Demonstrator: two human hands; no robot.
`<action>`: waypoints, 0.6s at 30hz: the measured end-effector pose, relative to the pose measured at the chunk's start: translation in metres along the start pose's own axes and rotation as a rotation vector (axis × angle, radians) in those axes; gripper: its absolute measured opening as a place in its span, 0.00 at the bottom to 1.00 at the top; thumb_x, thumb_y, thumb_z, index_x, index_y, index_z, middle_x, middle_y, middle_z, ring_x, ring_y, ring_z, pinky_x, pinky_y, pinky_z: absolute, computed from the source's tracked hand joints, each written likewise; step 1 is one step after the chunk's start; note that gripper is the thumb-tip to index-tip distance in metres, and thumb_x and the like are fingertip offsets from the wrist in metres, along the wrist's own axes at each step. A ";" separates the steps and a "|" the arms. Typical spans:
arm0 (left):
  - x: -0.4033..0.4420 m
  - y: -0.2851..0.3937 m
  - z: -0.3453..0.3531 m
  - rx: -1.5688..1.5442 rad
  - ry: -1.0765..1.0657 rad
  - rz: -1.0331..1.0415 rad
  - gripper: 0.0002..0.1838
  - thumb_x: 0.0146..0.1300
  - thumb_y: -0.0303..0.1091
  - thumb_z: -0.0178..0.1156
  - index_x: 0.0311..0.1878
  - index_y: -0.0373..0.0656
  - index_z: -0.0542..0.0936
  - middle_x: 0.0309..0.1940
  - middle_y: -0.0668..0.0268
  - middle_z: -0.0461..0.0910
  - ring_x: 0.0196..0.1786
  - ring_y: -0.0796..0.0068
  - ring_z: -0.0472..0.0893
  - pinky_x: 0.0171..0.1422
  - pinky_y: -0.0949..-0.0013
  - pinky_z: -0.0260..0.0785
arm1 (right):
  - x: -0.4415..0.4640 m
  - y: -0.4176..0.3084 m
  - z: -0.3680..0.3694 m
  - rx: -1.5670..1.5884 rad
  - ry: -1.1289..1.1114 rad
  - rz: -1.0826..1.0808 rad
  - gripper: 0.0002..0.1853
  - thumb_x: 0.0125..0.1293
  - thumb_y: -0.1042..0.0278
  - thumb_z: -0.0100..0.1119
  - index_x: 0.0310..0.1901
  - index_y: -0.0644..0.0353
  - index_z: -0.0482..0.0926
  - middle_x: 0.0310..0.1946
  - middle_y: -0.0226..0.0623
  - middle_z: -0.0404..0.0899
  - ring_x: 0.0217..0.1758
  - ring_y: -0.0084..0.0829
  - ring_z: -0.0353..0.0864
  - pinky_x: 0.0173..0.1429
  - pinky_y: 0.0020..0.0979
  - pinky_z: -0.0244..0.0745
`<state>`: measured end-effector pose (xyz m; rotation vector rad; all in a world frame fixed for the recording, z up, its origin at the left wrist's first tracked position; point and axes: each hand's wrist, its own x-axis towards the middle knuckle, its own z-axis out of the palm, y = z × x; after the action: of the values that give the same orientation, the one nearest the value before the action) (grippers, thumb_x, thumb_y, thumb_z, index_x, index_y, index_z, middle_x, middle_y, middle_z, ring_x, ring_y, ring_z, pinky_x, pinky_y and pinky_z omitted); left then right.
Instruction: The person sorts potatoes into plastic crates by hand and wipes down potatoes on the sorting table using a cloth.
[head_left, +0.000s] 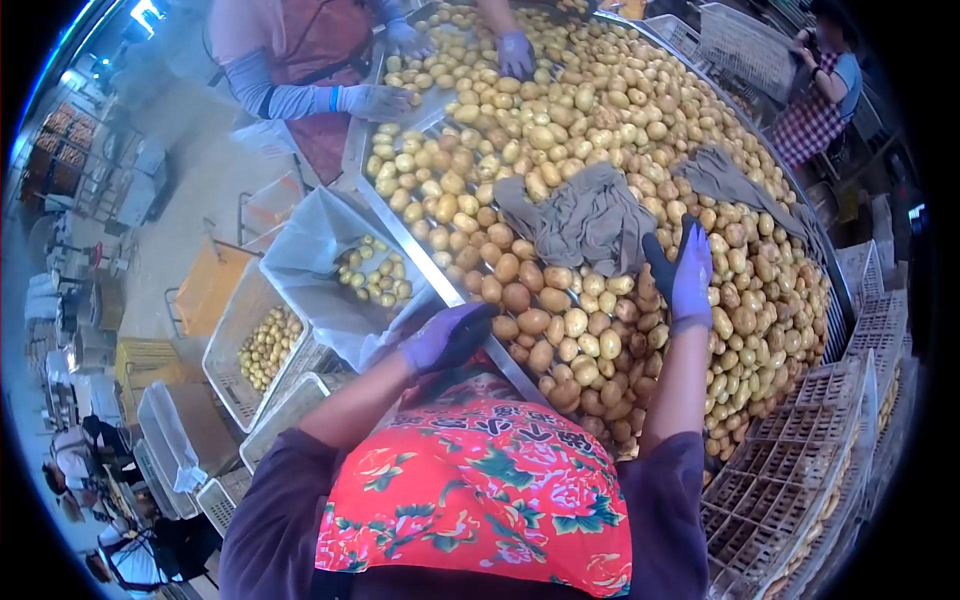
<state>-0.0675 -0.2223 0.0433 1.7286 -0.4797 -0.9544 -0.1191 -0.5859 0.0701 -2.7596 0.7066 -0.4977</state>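
Observation:
A sorting table [405,240] with a metal rim bears a large heap of potatoes [600,105]. My right hand [690,275], in a purple glove with dark fingers, is over the heap, thumb apart from the stretched fingers. No potato shows in it. Just left of that hand lies a crumpled grey cloth [590,220] on the potatoes. My left hand [452,335], gloved the same way, is at the table's near left rim, fingers stretched toward the potatoes. Its palm side is partly hidden, and nothing is seen held.
Left of the rim stands a lined crate [290,265] with some potatoes, beside another white crate [215,350]. Stacked plastic crates [780,480] crowd the right side. Across the table, gloved hands [515,55] of co-workers reach among potatoes. A second grey cloth [735,180] lies farther right.

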 end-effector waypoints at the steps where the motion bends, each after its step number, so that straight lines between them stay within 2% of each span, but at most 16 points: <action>1: 0.004 0.008 -0.002 0.225 0.011 0.187 0.18 0.66 0.29 0.56 0.58 0.37 0.74 0.41 0.69 0.79 0.41 0.83 0.74 0.46 0.75 0.70 | 0.012 -0.001 0.009 -0.102 -0.046 0.067 0.42 0.55 0.41 0.63 0.62 0.67 0.65 0.61 0.55 0.67 0.65 0.54 0.64 0.67 0.50 0.59; 2: 0.011 0.006 -0.004 0.214 -0.004 0.238 0.18 0.66 0.29 0.56 0.59 0.37 0.73 0.41 0.69 0.79 0.41 0.83 0.74 0.46 0.74 0.70 | 0.025 -0.004 0.019 -0.203 -0.091 0.130 0.48 0.53 0.35 0.63 0.65 0.66 0.62 0.64 0.54 0.65 0.68 0.53 0.62 0.69 0.52 0.56; 3: 0.018 0.002 -0.006 0.202 -0.016 0.285 0.18 0.66 0.29 0.55 0.59 0.38 0.73 0.40 0.69 0.79 0.41 0.84 0.74 0.46 0.74 0.70 | 0.035 -0.009 0.034 -0.284 -0.295 0.124 0.55 0.48 0.28 0.62 0.68 0.64 0.57 0.68 0.52 0.60 0.71 0.52 0.56 0.71 0.55 0.50; 4: 0.021 -0.002 -0.007 0.190 -0.023 0.327 0.19 0.66 0.29 0.55 0.60 0.38 0.72 0.40 0.70 0.79 0.41 0.84 0.74 0.46 0.74 0.70 | 0.036 -0.022 0.055 -0.295 -0.281 0.108 0.48 0.53 0.32 0.61 0.65 0.64 0.62 0.67 0.51 0.61 0.71 0.51 0.57 0.70 0.55 0.51; 5: 0.021 0.001 -0.012 0.107 -0.060 0.236 0.21 0.66 0.27 0.54 0.63 0.38 0.71 0.42 0.69 0.79 0.42 0.83 0.74 0.48 0.74 0.69 | 0.035 -0.018 0.086 -0.343 -0.213 -0.019 0.43 0.55 0.37 0.62 0.62 0.65 0.66 0.64 0.51 0.65 0.69 0.50 0.60 0.69 0.53 0.54; 6: 0.021 0.004 -0.019 0.086 -0.049 0.233 0.22 0.66 0.26 0.54 0.63 0.38 0.70 0.43 0.69 0.79 0.43 0.83 0.74 0.50 0.75 0.69 | 0.035 -0.013 0.111 -0.387 -0.145 -0.144 0.37 0.58 0.42 0.63 0.59 0.65 0.70 0.62 0.51 0.68 0.68 0.49 0.63 0.68 0.51 0.58; 8: 0.026 0.012 -0.036 0.049 -0.041 0.231 0.23 0.65 0.25 0.54 0.64 0.38 0.70 0.47 0.68 0.79 0.46 0.83 0.74 0.53 0.75 0.69 | 0.036 -0.008 0.121 -0.166 -0.100 -0.230 0.28 0.62 0.49 0.62 0.54 0.65 0.73 0.56 0.48 0.73 0.62 0.44 0.70 0.62 0.45 0.65; 9: 0.028 0.013 -0.050 0.051 -0.098 0.062 0.24 0.65 0.25 0.56 0.65 0.38 0.69 0.53 0.66 0.78 0.52 0.81 0.75 0.58 0.74 0.68 | 0.033 -0.010 0.117 -0.063 -0.076 -0.262 0.23 0.64 0.53 0.61 0.52 0.65 0.75 0.54 0.46 0.76 0.60 0.42 0.73 0.60 0.42 0.69; 10: 0.042 -0.028 -0.055 -0.208 -0.035 0.172 0.23 0.66 0.27 0.57 0.64 0.37 0.70 0.56 0.63 0.76 0.56 0.77 0.75 0.61 0.71 0.68 | 0.031 -0.010 0.110 0.324 -0.123 -0.056 0.22 0.65 0.55 0.61 0.51 0.65 0.75 0.52 0.45 0.77 0.57 0.39 0.75 0.58 0.39 0.70; 12: 0.057 -0.011 -0.075 -0.037 0.072 0.255 0.22 0.65 0.27 0.58 0.63 0.36 0.70 0.56 0.61 0.76 0.57 0.73 0.75 0.63 0.68 0.68 | 0.035 -0.043 0.062 1.093 -0.179 0.363 0.18 0.67 0.59 0.59 0.51 0.65 0.76 0.49 0.41 0.78 0.51 0.34 0.78 0.53 0.33 0.74; 13: 0.069 -0.003 -0.076 0.045 0.209 0.230 0.24 0.64 0.26 0.59 0.63 0.36 0.69 0.57 0.61 0.76 0.60 0.71 0.74 0.63 0.66 0.68 | 0.040 -0.064 0.037 1.322 -0.078 0.245 0.18 0.71 0.61 0.54 0.55 0.65 0.74 0.50 0.37 0.77 0.51 0.29 0.78 0.53 0.31 0.75; 14: 0.091 0.003 -0.081 0.080 0.230 0.305 0.32 0.58 0.33 0.67 0.64 0.36 0.67 0.59 0.52 0.73 0.61 0.61 0.74 0.63 0.62 0.69 | 0.045 -0.089 0.010 1.689 -0.064 0.325 0.21 0.71 0.62 0.52 0.61 0.64 0.69 0.54 0.38 0.76 0.55 0.32 0.77 0.60 0.35 0.72; 16: 0.150 0.003 -0.068 0.105 0.312 0.542 0.45 0.48 0.41 0.74 0.66 0.35 0.62 0.58 0.51 0.70 0.61 0.59 0.72 0.64 0.61 0.66 | 0.051 -0.089 -0.009 1.837 0.032 0.173 0.26 0.73 0.58 0.45 0.68 0.60 0.61 0.65 0.40 0.66 0.68 0.37 0.66 0.72 0.43 0.59; 17: 0.171 0.033 -0.059 0.337 0.408 0.694 0.46 0.46 0.42 0.76 0.65 0.35 0.62 0.54 0.56 0.70 0.59 0.65 0.73 0.61 0.65 0.69 | 0.052 -0.077 -0.017 1.859 0.083 0.149 0.26 0.73 0.58 0.46 0.68 0.60 0.62 0.65 0.40 0.67 0.67 0.37 0.67 0.71 0.42 0.60; 18: 0.198 0.047 -0.046 0.371 0.409 0.760 0.41 0.49 0.40 0.73 0.64 0.36 0.65 0.54 0.56 0.72 0.58 0.65 0.74 0.60 0.64 0.69 | 0.050 -0.063 -0.027 1.833 0.139 0.160 0.25 0.73 0.59 0.46 0.67 0.61 0.62 0.65 0.41 0.67 0.67 0.36 0.68 0.71 0.42 0.61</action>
<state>0.0938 -0.3531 0.0201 1.7792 -0.9837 0.0371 -0.0619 -0.5613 0.1275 -0.9487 0.1789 -0.7307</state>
